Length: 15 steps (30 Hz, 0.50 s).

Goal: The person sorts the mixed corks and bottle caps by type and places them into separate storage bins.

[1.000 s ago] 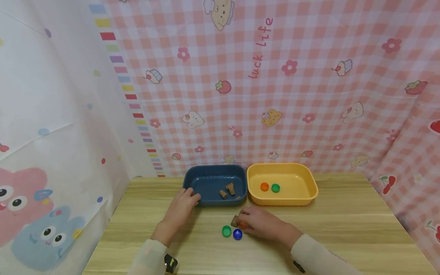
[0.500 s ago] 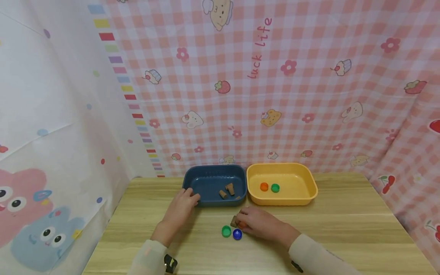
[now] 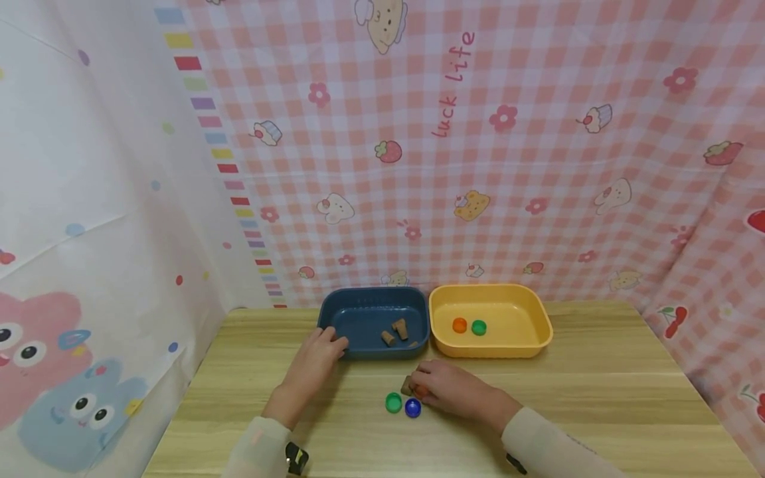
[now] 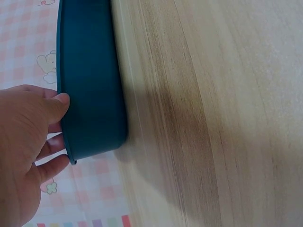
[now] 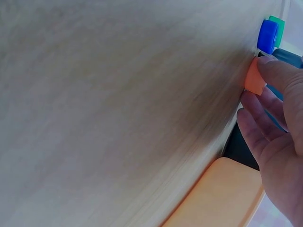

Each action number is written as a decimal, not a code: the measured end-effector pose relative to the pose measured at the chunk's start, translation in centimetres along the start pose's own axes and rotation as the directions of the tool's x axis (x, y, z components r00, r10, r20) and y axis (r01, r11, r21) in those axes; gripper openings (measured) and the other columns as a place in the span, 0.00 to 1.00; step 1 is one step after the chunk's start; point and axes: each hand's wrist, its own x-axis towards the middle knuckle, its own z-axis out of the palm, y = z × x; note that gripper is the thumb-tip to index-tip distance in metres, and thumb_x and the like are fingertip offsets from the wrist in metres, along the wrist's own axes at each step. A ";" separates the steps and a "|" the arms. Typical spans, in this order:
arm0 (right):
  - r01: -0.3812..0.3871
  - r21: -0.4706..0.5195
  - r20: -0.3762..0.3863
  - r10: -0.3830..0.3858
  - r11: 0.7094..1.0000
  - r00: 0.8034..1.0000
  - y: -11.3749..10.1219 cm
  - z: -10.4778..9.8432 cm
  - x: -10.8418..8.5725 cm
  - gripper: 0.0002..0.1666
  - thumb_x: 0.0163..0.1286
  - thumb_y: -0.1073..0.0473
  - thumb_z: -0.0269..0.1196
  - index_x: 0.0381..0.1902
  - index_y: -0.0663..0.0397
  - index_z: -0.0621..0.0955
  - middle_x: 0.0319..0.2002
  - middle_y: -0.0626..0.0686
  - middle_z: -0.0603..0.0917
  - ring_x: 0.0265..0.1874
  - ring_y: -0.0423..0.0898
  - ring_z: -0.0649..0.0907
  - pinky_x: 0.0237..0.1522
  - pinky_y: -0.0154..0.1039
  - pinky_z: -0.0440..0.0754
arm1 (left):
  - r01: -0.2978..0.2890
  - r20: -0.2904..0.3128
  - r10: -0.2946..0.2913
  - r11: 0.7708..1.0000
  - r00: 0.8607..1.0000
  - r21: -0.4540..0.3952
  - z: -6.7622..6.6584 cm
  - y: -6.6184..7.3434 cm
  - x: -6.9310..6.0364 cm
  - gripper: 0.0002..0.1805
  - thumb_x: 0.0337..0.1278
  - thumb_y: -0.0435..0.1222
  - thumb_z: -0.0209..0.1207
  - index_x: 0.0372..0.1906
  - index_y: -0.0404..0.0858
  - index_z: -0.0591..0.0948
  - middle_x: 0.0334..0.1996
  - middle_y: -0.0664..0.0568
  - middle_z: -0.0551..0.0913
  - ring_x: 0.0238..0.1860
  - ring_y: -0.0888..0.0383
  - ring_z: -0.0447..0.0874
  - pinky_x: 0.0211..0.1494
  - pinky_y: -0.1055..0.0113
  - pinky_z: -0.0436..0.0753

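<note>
My left hand (image 3: 317,358) grips the left rim of a dark blue tray (image 4: 92,90), thumb on its outer wall and fingers over the edge. Several brown cork stoppers (image 3: 401,328) lie in that tray. At mid-table my right hand (image 3: 457,388) pinches a small orange cap (image 5: 254,78) between thumb and fingers, low against the wood. The fingers partly cover this cap in the head view. A brown cork stopper (image 3: 408,385) lies just left of the fingertips. Nearer the person, a green cap (image 3: 393,402) and a blue cap (image 3: 413,407) sit side by side.
A yellow tray (image 3: 490,352) stands against the blue tray's right side, holding a loose orange cap (image 3: 459,325) and a loose green cap (image 3: 479,327). Behind both trays a checked cloth (image 3: 418,259) hangs at the back edge of the wooden table (image 3: 621,398).
</note>
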 end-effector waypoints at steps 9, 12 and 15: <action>0.026 -0.010 -0.009 -0.026 1.000 1.000 0.0 0.1 0.1 0.16 0.72 0.57 0.69 0.55 0.39 0.82 0.48 0.43 0.81 0.45 0.36 0.78 0.53 0.34 0.81 | -0.036 -0.054 0.036 0.999 0.998 0.006 0.1 -0.1 0.0 0.06 0.59 0.33 0.72 0.33 0.42 0.83 0.27 0.51 0.75 0.29 0.53 0.70 0.35 0.62 0.73; 0.031 -0.007 -0.012 -0.031 1.000 0.999 -0.1 0.1 0.1 0.16 0.72 0.57 0.69 0.55 0.40 0.82 0.48 0.43 0.82 0.45 0.36 0.78 0.53 0.34 0.81 | -0.050 -0.069 0.051 0.999 0.996 0.006 0.1 -0.1 0.0 0.07 0.58 0.33 0.72 0.32 0.42 0.83 0.27 0.51 0.74 0.27 0.54 0.69 0.33 0.62 0.71; 0.029 -0.003 -0.010 -0.029 1.000 1.000 -0.1 0.0 0.1 0.15 0.72 0.57 0.68 0.55 0.40 0.82 0.48 0.43 0.82 0.45 0.35 0.78 0.53 0.33 0.81 | -0.058 -0.079 0.058 0.998 0.995 0.005 0.1 -0.1 0.0 0.07 0.58 0.33 0.72 0.32 0.42 0.83 0.26 0.51 0.74 0.27 0.53 0.69 0.33 0.63 0.71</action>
